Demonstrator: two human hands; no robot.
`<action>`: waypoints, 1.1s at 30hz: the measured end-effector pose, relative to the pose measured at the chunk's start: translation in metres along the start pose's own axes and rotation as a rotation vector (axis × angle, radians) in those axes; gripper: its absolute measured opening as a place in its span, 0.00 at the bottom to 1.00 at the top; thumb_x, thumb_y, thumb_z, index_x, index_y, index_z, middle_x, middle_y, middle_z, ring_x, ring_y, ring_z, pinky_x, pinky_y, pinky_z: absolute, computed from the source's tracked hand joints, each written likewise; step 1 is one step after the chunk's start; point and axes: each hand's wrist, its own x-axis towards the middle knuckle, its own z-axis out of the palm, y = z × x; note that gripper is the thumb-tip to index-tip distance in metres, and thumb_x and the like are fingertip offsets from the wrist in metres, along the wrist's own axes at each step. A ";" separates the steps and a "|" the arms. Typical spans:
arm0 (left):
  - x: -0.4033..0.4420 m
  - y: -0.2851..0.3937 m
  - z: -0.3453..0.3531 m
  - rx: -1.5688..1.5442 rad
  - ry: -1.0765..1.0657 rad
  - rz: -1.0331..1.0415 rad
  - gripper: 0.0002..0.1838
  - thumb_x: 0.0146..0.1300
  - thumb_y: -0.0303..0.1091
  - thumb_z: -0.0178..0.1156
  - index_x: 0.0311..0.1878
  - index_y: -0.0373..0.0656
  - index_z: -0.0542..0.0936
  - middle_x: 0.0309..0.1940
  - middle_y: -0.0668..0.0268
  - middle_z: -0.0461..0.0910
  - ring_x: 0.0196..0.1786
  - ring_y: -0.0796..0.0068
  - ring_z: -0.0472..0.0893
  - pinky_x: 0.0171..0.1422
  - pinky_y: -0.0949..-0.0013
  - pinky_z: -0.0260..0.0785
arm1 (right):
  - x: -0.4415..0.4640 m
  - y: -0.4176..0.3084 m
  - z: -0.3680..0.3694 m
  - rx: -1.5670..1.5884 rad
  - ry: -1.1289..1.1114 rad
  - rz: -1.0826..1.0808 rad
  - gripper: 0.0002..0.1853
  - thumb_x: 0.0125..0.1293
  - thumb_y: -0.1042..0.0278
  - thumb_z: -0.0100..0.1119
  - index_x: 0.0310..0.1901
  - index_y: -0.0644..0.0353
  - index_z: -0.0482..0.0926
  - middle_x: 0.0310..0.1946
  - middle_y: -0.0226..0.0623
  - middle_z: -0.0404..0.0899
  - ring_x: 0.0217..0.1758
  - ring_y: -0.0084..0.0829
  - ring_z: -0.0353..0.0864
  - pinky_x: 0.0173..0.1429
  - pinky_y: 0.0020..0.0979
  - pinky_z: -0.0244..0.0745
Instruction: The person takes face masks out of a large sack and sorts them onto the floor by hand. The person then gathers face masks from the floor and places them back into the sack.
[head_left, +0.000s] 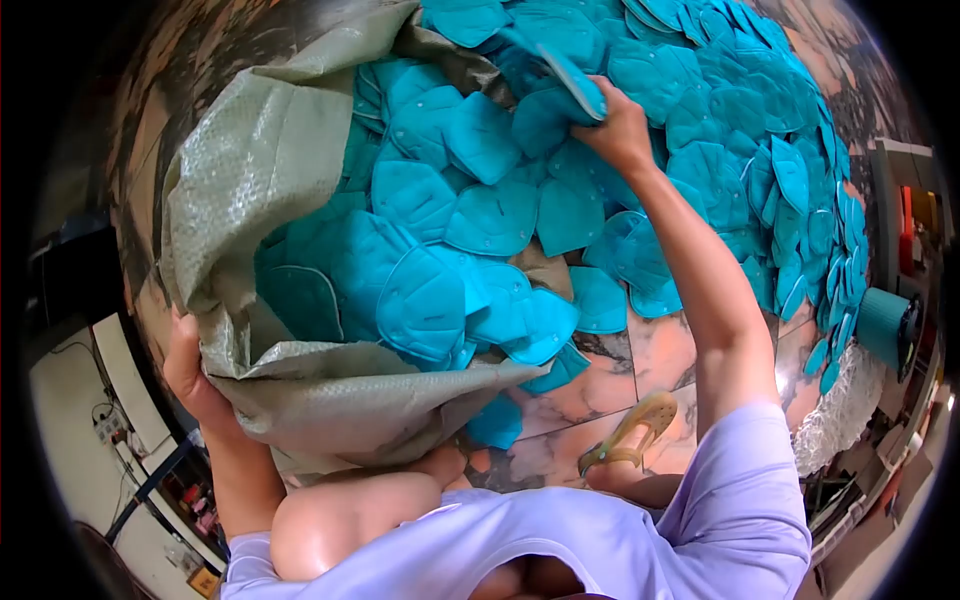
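Note:
A large pale woven sack (265, 140) lies on its side with its mouth spread toward the right. Teal padded fabric pieces (420, 310), stitched and with small snaps, fill the mouth and spill out. My left hand (187, 365) grips the sack's rim at the near left, its fingers partly behind the material. Over the heap at the sack's far right, my right hand (622, 128) is closed on a teal padded piece (573, 83), seen edge-on and slightly blurred. Whether more than one piece is in that hand, I cannot tell.
A big pile of similar teal pieces (740, 110) covers the floor to the right. My sandalled foot (632, 435) is on the marble-patterned floor (660, 355). At the far right are a teal roll (885, 325) and white netting (840, 410); a white cabinet (80, 400) stands left.

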 end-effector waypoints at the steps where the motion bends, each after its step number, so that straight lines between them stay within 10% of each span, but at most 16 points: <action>1: -0.002 0.002 -0.001 0.032 -0.001 0.034 0.22 0.73 0.38 0.47 0.66 0.39 0.72 0.58 0.60 0.79 0.58 0.67 0.79 0.66 0.62 0.69 | -0.008 -0.016 -0.011 0.100 0.058 -0.032 0.36 0.42 0.69 0.77 0.58 0.45 0.78 0.47 0.43 0.83 0.51 0.51 0.83 0.54 0.45 0.81; 8: -0.002 0.010 -0.048 0.421 -0.083 0.692 0.28 0.75 0.47 0.45 0.66 0.33 0.72 0.61 0.52 0.77 0.60 0.59 0.79 0.67 0.56 0.71 | -0.104 -0.228 0.103 0.239 -0.185 -0.198 0.39 0.51 0.74 0.69 0.68 0.48 0.70 0.61 0.47 0.76 0.66 0.54 0.73 0.68 0.55 0.70; 9: -0.006 0.007 -0.067 0.365 0.403 0.652 0.29 0.75 0.49 0.43 0.65 0.34 0.74 0.60 0.51 0.78 0.59 0.59 0.79 0.66 0.56 0.72 | -0.126 -0.271 0.130 0.190 -0.406 -0.342 0.34 0.57 0.70 0.64 0.68 0.49 0.70 0.59 0.49 0.76 0.65 0.55 0.74 0.67 0.57 0.69; 11: 0.017 0.025 -0.113 0.610 0.341 0.698 0.28 0.74 0.48 0.46 0.66 0.35 0.74 0.59 0.53 0.79 0.59 0.60 0.80 0.66 0.57 0.72 | -0.163 -0.328 0.218 0.363 -0.953 -0.546 0.25 0.65 0.61 0.58 0.63 0.52 0.73 0.57 0.52 0.75 0.63 0.56 0.75 0.63 0.57 0.71; 13: 0.044 0.027 -0.117 0.852 0.286 0.738 0.27 0.74 0.46 0.49 0.66 0.37 0.74 0.59 0.55 0.80 0.59 0.61 0.80 0.65 0.58 0.72 | -0.175 -0.337 0.214 0.667 -0.965 -0.658 0.19 0.66 0.60 0.57 0.58 0.52 0.77 0.53 0.52 0.78 0.62 0.52 0.77 0.61 0.51 0.73; 15: 0.026 -0.006 -0.062 0.881 0.157 0.950 0.26 0.73 0.48 0.49 0.65 0.39 0.75 0.58 0.58 0.80 0.59 0.62 0.79 0.66 0.60 0.70 | -0.137 -0.300 0.141 0.706 -0.849 -0.604 0.17 0.65 0.61 0.59 0.55 0.51 0.79 0.51 0.49 0.79 0.59 0.49 0.78 0.60 0.46 0.75; 18: 0.022 0.009 -0.061 0.009 0.046 0.006 0.22 0.74 0.42 0.50 0.63 0.39 0.76 0.57 0.61 0.81 0.59 0.64 0.79 0.67 0.62 0.69 | -0.075 -0.188 0.037 0.499 -0.158 -0.487 0.25 0.51 0.59 0.74 0.53 0.52 0.81 0.50 0.43 0.79 0.58 0.48 0.77 0.61 0.49 0.75; 25: 0.028 -0.008 -0.035 0.167 0.053 0.032 0.20 0.73 0.36 0.49 0.63 0.35 0.76 0.58 0.63 0.78 0.60 0.72 0.77 0.65 0.68 0.67 | -0.004 0.161 -0.193 -0.597 0.529 0.062 0.59 0.38 0.23 0.76 0.67 0.57 0.70 0.59 0.49 0.75 0.63 0.47 0.73 0.62 0.45 0.76; 27: 0.033 -0.015 -0.029 0.386 -0.014 0.105 0.19 0.73 0.36 0.49 0.61 0.36 0.76 0.56 0.65 0.79 0.57 0.72 0.77 0.64 0.69 0.66 | -0.016 0.211 -0.259 -0.365 0.406 0.636 0.71 0.34 0.19 0.74 0.72 0.69 0.63 0.66 0.62 0.70 0.69 0.52 0.73 0.69 0.47 0.72; 29: 0.031 -0.017 0.001 0.639 -0.062 0.194 0.17 0.73 0.39 0.49 0.57 0.41 0.78 0.50 0.67 0.81 0.52 0.73 0.79 0.62 0.71 0.67 | -0.038 0.304 -0.282 -0.237 0.355 0.835 0.78 0.31 0.20 0.76 0.75 0.75 0.52 0.71 0.65 0.62 0.72 0.55 0.70 0.72 0.46 0.69; 33: 0.030 -0.024 0.013 0.526 -0.009 0.137 0.18 0.73 0.36 0.47 0.58 0.38 0.77 0.54 0.65 0.79 0.57 0.74 0.76 0.65 0.70 0.63 | -0.062 0.252 -0.229 -0.274 0.141 0.934 0.81 0.28 0.20 0.77 0.76 0.71 0.49 0.75 0.63 0.54 0.77 0.54 0.60 0.78 0.46 0.60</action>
